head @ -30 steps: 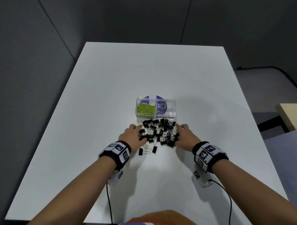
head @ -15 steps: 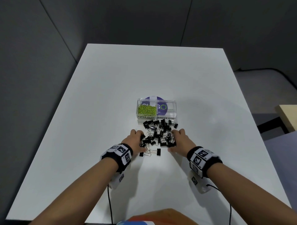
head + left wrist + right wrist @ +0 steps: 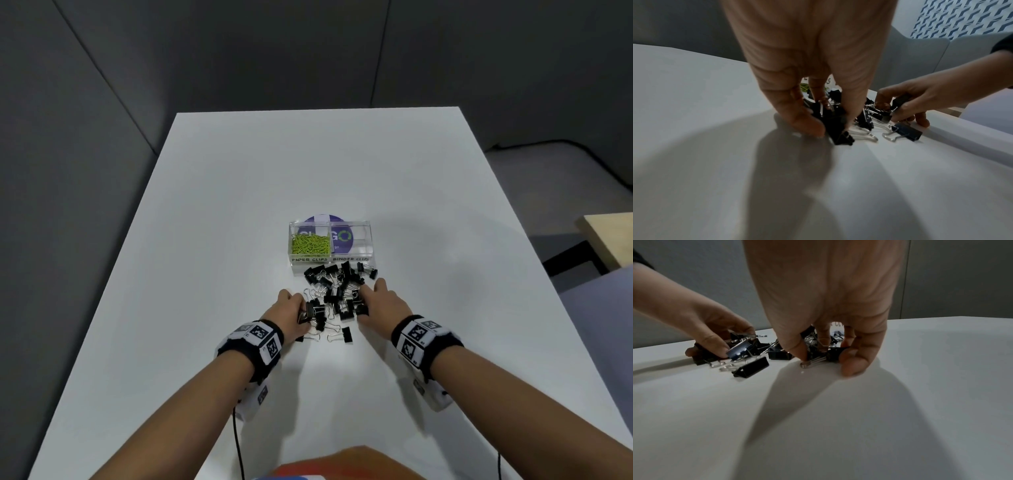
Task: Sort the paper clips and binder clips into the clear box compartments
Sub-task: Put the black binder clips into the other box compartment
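Note:
A clear two-compartment box [image 3: 369,240] stands mid-table. Its left side, labelled paper clips, holds green paper clips [image 3: 310,245]; its right side, labelled binder clips, looks empty. A heap of black binder clips [image 3: 337,287] lies just in front of the box. My left hand [image 3: 291,313] curls its fingers round several binder clips [image 3: 835,123] at the heap's near left. My right hand [image 3: 375,303] grips binder clips [image 3: 819,356] at the heap's near right, thumb and fingers curled on them. A single binder clip [image 3: 346,335] lies loose nearest me.
The white table [image 3: 239,205] stretches wide on every side of the box. Dark grey walls stand behind and to the left. A wooden surface [image 3: 609,240] lies beyond the table's right edge. Cables hang from both wristbands.
Both hands have drawn in toward each other and closer to me, raking binder clips from the heap and curling round them. Loose clips have spread out near the left hand.

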Demonstrator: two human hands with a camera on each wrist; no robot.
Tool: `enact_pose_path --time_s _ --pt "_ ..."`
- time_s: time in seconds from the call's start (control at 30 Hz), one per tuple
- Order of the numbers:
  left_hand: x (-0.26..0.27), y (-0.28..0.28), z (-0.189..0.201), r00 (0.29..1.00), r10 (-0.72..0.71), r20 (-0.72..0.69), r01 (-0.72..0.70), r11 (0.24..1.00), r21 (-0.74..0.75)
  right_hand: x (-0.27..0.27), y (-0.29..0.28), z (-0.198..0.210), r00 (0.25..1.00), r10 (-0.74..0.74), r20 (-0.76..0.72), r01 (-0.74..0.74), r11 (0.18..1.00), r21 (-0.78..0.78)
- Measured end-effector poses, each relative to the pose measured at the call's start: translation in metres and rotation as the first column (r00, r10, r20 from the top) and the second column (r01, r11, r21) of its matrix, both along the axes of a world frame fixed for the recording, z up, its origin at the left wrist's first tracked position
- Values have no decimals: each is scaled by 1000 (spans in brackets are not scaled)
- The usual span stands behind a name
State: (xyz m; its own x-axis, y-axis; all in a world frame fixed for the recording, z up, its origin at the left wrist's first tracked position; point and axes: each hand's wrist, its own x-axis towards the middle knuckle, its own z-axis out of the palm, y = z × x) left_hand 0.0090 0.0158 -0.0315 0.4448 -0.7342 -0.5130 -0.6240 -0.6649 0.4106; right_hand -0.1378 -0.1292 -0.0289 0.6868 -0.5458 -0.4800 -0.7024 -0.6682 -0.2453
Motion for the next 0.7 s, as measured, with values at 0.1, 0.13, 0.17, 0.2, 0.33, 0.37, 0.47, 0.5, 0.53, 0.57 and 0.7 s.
enact_pose_path --time_s 0.1,0.13,0.17,0.2,0.33,0.37,0.47,0.5,0.53,0.57,0.7 --pt "1 2 0 1000 -2 -14 2 1000 -9 2 0 1 1000 -2 -13 2 1000 3" --pt "2 2 0 1000 6 -24 -7 1000 -11 3 0 1 1000 -12 -11 12 1000 9" --pt "3 1 0 999 18 -39 -18 1000 -13 3 -1 1 1000 -26 -8 26 999 19" --pt "5 1 0 999 24 -49 -25 1000 -17 3 -2 1 999 -42 -5 42 998 35" --pt "10 3 -1 999 17 -27 -18 999 -27 3 -6 2 995 -97 31 93 989 113" --pt "11 4 -1 1000 11 -18 -12 999 -31 3 -6 3 994 -105 29 101 987 124" --pt "13 5 1 1000 18 -12 -19 998 -56 3 -8 4 992 -128 9 126 983 135" --pt "13 6 2 999 30 -17 -31 997 -67 3 -8 3 991 -132 5 130 983 132" --pt "13 6 4 999 44 -23 -46 996 -77 3 -7 3 991 -131 6 129 984 125" --pt "13 6 5 998 55 -27 -57 995 -88 3 -7 2 992 -126 11 124 985 117" --pt "15 7 10 996 50 -78 -58 993 -99 1 -5 1 993 -103 54 99 992 80"
